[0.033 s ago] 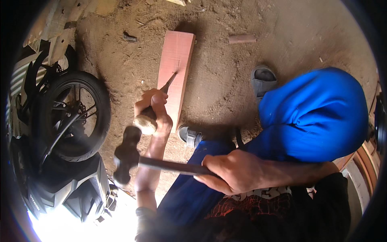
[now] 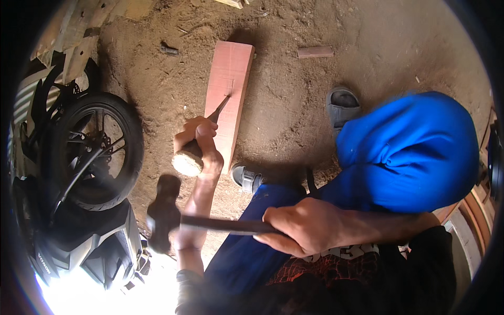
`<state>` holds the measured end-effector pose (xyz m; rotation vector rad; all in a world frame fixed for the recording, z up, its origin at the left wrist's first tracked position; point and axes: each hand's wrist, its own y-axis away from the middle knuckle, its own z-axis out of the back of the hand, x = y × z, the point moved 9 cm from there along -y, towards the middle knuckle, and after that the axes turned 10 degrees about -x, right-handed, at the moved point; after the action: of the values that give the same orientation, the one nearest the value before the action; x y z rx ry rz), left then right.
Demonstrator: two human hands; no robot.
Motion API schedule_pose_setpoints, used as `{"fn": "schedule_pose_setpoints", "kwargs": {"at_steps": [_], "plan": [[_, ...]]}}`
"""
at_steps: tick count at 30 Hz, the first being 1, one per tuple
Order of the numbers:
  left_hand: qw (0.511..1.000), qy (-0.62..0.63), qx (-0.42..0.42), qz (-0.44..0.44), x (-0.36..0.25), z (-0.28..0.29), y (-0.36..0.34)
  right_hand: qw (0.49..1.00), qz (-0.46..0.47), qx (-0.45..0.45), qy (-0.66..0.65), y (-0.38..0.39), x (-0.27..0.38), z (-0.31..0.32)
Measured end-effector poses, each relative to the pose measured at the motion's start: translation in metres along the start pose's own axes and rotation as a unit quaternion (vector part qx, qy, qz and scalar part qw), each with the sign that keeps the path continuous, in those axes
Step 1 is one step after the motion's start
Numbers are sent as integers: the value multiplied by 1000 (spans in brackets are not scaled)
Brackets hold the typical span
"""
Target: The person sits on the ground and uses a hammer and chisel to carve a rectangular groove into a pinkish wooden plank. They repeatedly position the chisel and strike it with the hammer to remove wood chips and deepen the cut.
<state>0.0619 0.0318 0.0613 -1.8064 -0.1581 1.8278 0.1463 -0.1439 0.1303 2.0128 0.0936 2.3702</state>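
From my remote seat I see one chisel [image 2: 220, 108], the left hand [image 2: 202, 140] with fingers curled snugly around its handle, pale butt end up! One hammer [image 2: 207, 223] too, the right hand [image 2: 314, 226] wrapped tight on its shaft, the head blurred over the left forearm. One pink board [image 2: 236, 107] lies on the dirt ground [image 2: 294, 115], just beside and beyond those left fingers, chisel tip at its marked face. Two grey shoes [image 2: 344, 107], one front wheel [image 2: 97, 149] at left!
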Motion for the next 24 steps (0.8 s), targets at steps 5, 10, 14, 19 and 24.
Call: {"fn": "schedule_pose_setpoints", "kwargs": {"at_steps": [5, 10, 14, 19, 24], "plan": [[999, -38, -6, -3, -12, 20, -19, 998, 59, 23, -22, 10, 13, -5], [999, -21, -41, -10, -14, 25, -34, 998, 7, 35, -58, 18, 1, -8], [999, -45, -8, -10, -11, 16, -33, 998, -6, 40, -57, 12, 2, 0], [997, -68, -23, -10, -12, 3, -30, 998, -4, 21, -66, 3, 9, 11], [998, -64, -11, -14, -11, 2, -30, 998, 7, 6, -68, -1, 9, 15]]}}
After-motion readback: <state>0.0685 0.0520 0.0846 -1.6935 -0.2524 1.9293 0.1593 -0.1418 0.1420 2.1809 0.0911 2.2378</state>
